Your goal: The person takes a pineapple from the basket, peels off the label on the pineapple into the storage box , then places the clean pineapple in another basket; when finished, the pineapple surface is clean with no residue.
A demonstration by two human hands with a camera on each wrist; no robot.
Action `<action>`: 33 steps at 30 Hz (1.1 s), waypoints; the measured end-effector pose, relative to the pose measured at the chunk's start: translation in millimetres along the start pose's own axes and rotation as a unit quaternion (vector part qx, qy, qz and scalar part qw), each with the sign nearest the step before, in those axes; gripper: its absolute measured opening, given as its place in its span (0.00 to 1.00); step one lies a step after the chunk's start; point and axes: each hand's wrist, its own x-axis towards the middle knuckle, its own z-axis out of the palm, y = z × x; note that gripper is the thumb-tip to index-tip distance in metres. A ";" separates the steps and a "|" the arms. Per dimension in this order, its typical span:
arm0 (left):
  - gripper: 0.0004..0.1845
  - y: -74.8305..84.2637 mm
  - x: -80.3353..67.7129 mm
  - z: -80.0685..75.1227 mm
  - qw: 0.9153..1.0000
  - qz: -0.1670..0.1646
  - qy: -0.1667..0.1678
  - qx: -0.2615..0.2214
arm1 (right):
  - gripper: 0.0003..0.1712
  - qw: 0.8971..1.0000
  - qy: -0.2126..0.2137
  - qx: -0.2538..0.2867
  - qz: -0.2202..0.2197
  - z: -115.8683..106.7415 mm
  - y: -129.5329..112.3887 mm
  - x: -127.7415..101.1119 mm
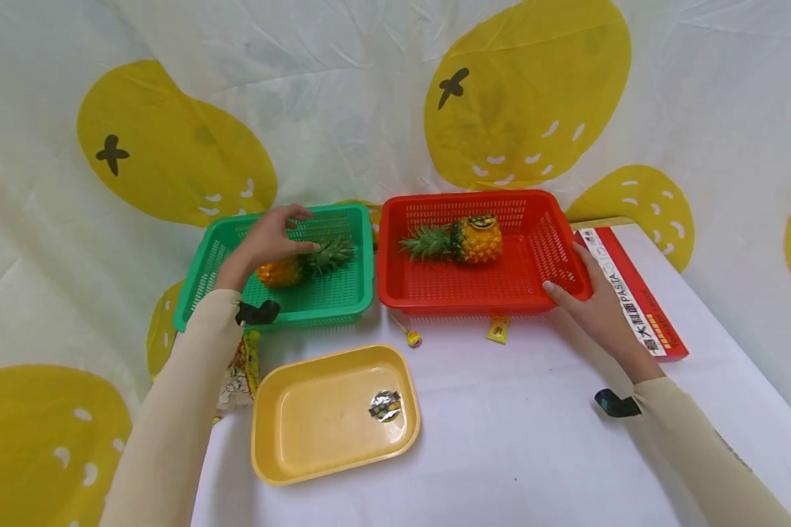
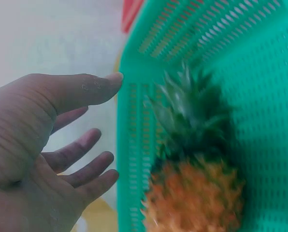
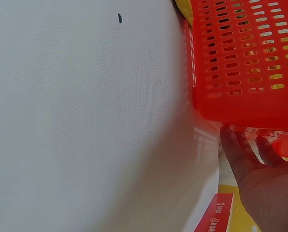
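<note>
Over the green basket my left hand hovers, holding nothing. Its thumb and fingers are spread apart, as the left wrist view also shows. Inside that basket a pineapple lies on its side, partly hidden by the hand in the head view. At the right end of the red basket, my right hand grips the rim near the front corner. Its thumb lies over the rim and the fingers are on the outer side. Another pineapple, with a dark label, lies in the red basket.
A yellow tray with a round sticker stands in front of the baskets. A lollipop and a yellow wrapped candy lie near the red basket. A red-and-white pasta box is at the right; a printed packet is beside the tray.
</note>
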 end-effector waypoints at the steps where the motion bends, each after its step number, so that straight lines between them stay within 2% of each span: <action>1: 0.33 3.3 0.5 0.4 1.000 0.004 0.001 -0.005 | 0.56 1.000 -0.001 0.000 0.001 -0.2 -1.2 -0.1; 18: 0.31 53.7 20.8 18.0 0.998 0.051 -0.007 -0.042 | 0.56 1.000 -0.004 -0.001 0.001 -0.6 0.0 0.4; 24: 0.33 70.8 31.1 31.3 0.995 0.071 -0.010 -0.064 | 0.56 1.000 -0.006 0.004 0.005 -0.1 1.8 0.5; 29: 0.40 79.2 40.9 46.1 0.993 0.074 -0.013 -0.087 | 0.56 1.000 -0.007 0.002 0.010 0.5 1.5 -0.8; 33: 0.40 85.9 46.6 54.2 0.991 0.077 -0.019 -0.107 | 0.56 1.000 -0.006 0.005 0.007 -0.1 -0.2 -0.7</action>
